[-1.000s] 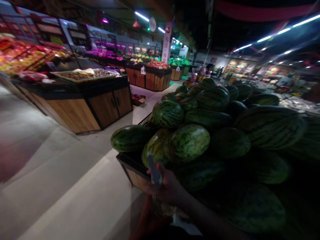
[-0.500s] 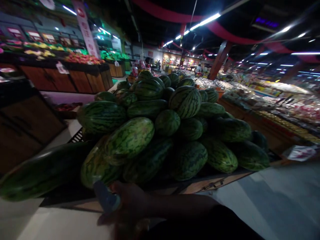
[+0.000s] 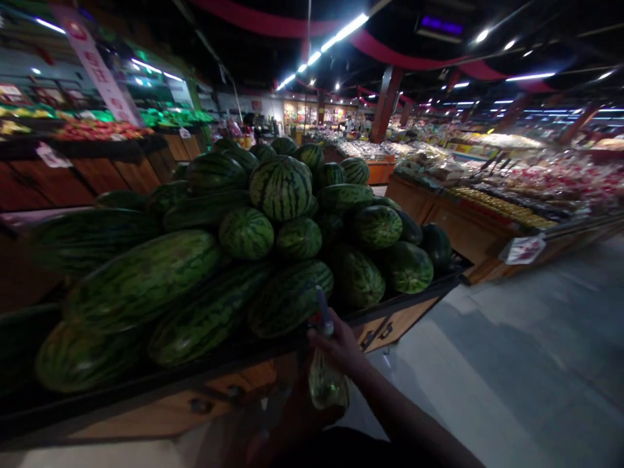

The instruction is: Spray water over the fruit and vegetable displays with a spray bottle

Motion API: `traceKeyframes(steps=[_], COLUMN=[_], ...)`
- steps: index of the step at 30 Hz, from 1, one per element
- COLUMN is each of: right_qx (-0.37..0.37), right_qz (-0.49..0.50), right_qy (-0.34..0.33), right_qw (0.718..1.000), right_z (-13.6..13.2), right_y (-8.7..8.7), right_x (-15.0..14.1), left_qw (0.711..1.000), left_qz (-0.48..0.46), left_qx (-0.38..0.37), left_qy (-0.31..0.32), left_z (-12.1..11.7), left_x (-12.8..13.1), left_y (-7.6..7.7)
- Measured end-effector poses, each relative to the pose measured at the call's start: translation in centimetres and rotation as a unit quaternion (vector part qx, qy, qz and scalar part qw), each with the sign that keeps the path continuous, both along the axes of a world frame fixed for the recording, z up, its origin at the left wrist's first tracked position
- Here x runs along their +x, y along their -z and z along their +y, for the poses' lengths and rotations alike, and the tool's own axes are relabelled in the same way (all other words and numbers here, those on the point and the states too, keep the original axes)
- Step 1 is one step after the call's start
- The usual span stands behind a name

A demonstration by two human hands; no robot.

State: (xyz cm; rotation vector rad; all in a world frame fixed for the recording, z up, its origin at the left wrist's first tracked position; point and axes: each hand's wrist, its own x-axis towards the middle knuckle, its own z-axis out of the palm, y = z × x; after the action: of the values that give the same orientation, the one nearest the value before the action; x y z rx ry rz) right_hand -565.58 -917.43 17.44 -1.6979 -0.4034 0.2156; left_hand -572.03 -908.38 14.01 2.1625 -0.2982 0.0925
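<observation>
In the lower middle of the head view, my right hand (image 3: 338, 344) is closed round the neck of what looks like a clear spray bottle (image 3: 327, 385) with a grey-blue top. The bottle stands nearly upright, its top in front of a striped watermelon (image 3: 291, 298). My left hand (image 3: 297, 406) is a dark shape beside the bottle's lower part; its fingers are too dark to make out. A pile of round and long watermelons (image 3: 281, 187) fills the stand (image 3: 160, 419) before me.
A wooden produce counter (image 3: 453, 218) with packaged goods runs along the right, a white sign (image 3: 525, 249) on its corner. Fruit counters (image 3: 73, 179) stand at the far left. Grey tiled floor (image 3: 517, 351) lies at the right.
The view has swung right, so the watermelons sit further left. My right hand and the bottle now appear further right, and more of the bottle's clear body shows.
</observation>
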Motion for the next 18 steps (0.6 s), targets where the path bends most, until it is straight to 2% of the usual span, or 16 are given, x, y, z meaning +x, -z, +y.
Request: traceKeyframes(steps=[4, 6, 8, 10, 12, 14, 16, 18], right_qx=[0.016, 0.017, 0.025, 0.036, 0.038, 0.032, 0.025, 0.025], right_qz=[0.003, 0.005, 0.015, 0.031, 0.043, 0.046, 0.037, 0.029], right_qy=[0.119, 0.169, 0.209, 0.23, 0.239, 0.233, 0.211, 0.183], right_qw=[0.993, 0.985, 0.978, 0.972, 0.969, 0.971, 0.976, 0.982], right_z=[-9.2, -13.2, -16.4, -18.6, -19.8, -19.9, -18.9, -16.9], right_y=[0.3, -0.2, -0.8, -1.2, -1.3, -1.3, -1.3, -1.6], right_x=[1.5, 1.9, 2.1, 2.2, 2.6, 3.2, 3.9, 4.5], left_qw=[0.989, 0.97, 0.939, 0.921, 0.921, 0.915, 0.913, 0.915], left_qz=[0.031, 0.067, 0.125, 0.171, 0.176, 0.166, 0.156, 0.14], left_qx=[-0.117, -0.199, -0.279, -0.314, -0.311, -0.321, -0.326, -0.344], left_qy=[0.08, 0.125, 0.154, 0.156, 0.155, 0.177, 0.187, 0.156], left_z=[-5.0, -7.6, -10.1, -12.2, -13.4, -13.7, -13.1, -11.8], left_x=[0.4, 1.1, 2.0, 2.9, 3.7, 4.3, 4.4, 4.2], left_y=[0.2, 0.0, -0.1, -0.3, -0.3, -0.2, 0.0, 0.3])
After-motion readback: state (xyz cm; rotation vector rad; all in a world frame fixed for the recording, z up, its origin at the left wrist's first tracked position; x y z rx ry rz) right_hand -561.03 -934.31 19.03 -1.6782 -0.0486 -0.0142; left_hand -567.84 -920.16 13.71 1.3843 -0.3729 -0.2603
